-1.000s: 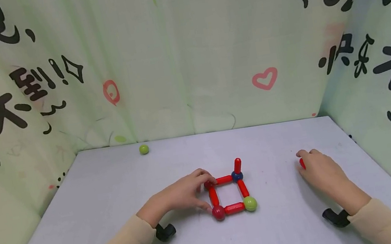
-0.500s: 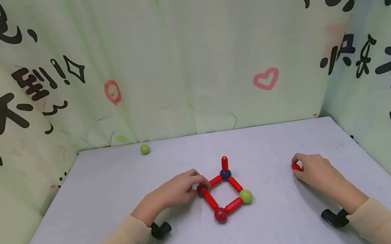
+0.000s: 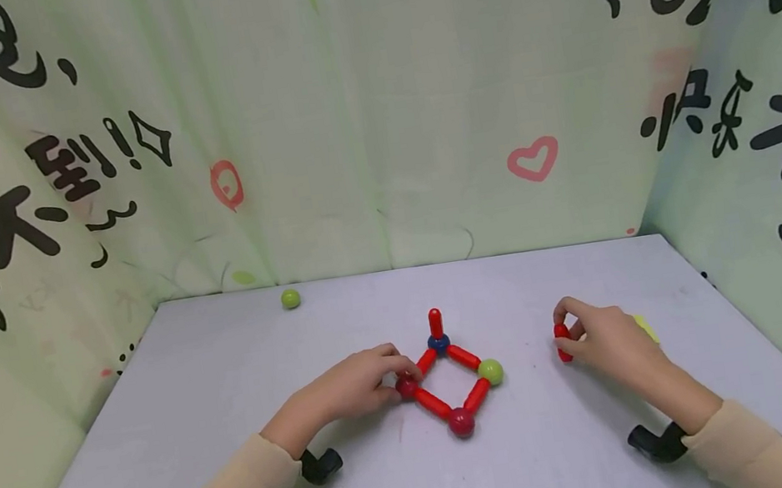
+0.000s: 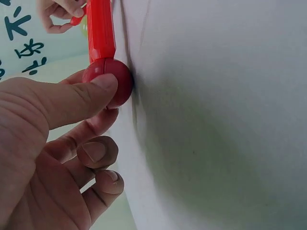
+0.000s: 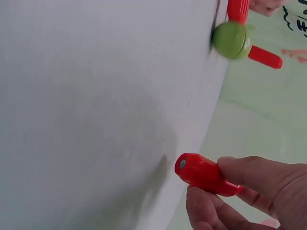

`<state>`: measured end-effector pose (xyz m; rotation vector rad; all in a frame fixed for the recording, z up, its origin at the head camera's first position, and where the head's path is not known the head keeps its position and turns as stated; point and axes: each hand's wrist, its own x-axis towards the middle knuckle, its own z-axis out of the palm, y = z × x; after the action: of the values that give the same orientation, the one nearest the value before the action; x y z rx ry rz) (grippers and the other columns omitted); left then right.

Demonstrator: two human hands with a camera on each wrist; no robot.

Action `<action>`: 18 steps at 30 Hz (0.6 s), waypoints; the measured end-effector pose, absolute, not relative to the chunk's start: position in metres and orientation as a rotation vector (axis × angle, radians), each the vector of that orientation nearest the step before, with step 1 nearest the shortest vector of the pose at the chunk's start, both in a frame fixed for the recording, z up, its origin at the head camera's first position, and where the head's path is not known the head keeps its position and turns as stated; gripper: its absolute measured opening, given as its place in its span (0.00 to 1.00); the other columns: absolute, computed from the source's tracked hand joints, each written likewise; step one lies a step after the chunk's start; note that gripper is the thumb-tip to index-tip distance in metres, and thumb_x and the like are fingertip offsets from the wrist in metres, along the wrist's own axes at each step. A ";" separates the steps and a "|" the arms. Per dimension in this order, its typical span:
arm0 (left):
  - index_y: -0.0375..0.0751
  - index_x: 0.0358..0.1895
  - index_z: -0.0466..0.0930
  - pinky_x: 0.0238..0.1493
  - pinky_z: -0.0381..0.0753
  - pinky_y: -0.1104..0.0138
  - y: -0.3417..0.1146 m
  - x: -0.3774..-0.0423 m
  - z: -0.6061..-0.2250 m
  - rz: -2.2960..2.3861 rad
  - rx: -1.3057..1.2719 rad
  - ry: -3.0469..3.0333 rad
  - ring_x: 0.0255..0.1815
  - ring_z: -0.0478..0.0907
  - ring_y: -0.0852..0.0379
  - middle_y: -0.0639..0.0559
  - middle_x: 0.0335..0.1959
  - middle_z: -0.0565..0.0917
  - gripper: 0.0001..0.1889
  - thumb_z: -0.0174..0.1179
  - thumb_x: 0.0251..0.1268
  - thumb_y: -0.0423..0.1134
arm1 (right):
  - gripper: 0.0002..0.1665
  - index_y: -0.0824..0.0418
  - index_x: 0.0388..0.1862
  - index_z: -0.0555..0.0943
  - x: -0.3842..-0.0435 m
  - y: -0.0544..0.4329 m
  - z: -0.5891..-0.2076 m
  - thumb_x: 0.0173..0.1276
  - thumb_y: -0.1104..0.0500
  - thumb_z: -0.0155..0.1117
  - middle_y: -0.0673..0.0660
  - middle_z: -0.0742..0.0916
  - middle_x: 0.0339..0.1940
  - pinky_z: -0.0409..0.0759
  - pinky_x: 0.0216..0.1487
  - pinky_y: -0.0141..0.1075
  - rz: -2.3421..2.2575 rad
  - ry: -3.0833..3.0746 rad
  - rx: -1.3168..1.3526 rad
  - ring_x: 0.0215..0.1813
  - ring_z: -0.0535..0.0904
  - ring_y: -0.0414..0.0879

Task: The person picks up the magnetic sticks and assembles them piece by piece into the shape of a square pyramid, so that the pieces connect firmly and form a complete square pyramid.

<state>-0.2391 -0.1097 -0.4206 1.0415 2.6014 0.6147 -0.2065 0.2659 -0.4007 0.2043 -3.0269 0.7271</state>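
On the table lies a square frame of red rods (image 3: pixel 433 405) joined by balls. Its corners are a blue ball (image 3: pixel 439 345) at the back, a green ball (image 3: pixel 490 372) at the right, a dark red ball (image 3: pixel 461 422) in front and another dark red ball (image 4: pixel 123 86) at the left. A single red rod (image 3: pixel 436 322) stands up from the blue ball. My left hand (image 3: pixel 366 381) pinches the left dark red ball between thumb and fingers. Right of the frame, my right hand (image 3: pixel 614 341) pinches a loose red rod (image 5: pixel 204 175), a metal dot showing at its end.
A loose green ball (image 3: pixel 290 299) sits at the table's back edge, left of centre. Something yellow (image 3: pixel 646 327) shows behind my right hand. Printed curtains (image 3: pixel 416 105) enclose the white table (image 3: pixel 224 345) at the back and sides.
The square frame has turned, its front dark red ball swinging right and its blue ball left. My right hand has moved left with its red rod, uncovering the yellow thing.
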 end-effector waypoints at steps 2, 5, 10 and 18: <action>0.58 0.58 0.84 0.53 0.81 0.69 -0.108 -0.239 -0.421 0.614 1.046 2.598 0.51 0.77 0.62 0.59 0.51 0.80 0.18 0.67 0.69 0.34 | 0.14 0.54 0.45 0.77 -0.206 0.260 -0.399 0.67 0.57 0.73 0.52 0.89 0.30 0.71 0.28 0.37 0.713 -3.017 0.203 0.27 0.76 0.44; 0.58 0.59 0.84 0.49 0.80 0.71 -0.105 -0.238 -0.424 0.614 1.063 2.588 0.47 0.77 0.64 0.61 0.49 0.80 0.18 0.69 0.68 0.37 | 0.15 0.54 0.45 0.78 -0.207 0.251 -0.398 0.66 0.55 0.76 0.53 0.89 0.31 0.71 0.27 0.37 0.700 -2.996 0.202 0.27 0.77 0.44; 0.58 0.61 0.82 0.45 0.78 0.73 -0.097 -0.234 -0.427 0.615 1.097 2.563 0.42 0.75 0.67 0.63 0.47 0.80 0.20 0.70 0.68 0.41 | 0.15 0.54 0.46 0.80 -0.210 0.235 -0.399 0.66 0.54 0.76 0.56 0.91 0.34 0.74 0.27 0.35 0.694 -2.917 0.245 0.25 0.78 0.43; 0.58 0.60 0.82 0.45 0.78 0.74 -0.088 -0.227 -0.424 0.610 1.136 2.526 0.44 0.75 0.67 0.65 0.47 0.81 0.20 0.72 0.66 0.43 | 0.14 0.54 0.47 0.80 -0.213 0.214 -0.393 0.67 0.56 0.75 0.57 0.92 0.38 0.75 0.25 0.34 0.725 -2.787 0.343 0.28 0.85 0.45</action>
<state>-0.2266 -0.0882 -0.4244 1.1356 2.5263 0.6102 -0.2133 0.2138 -0.3931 0.3431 -2.7866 0.7254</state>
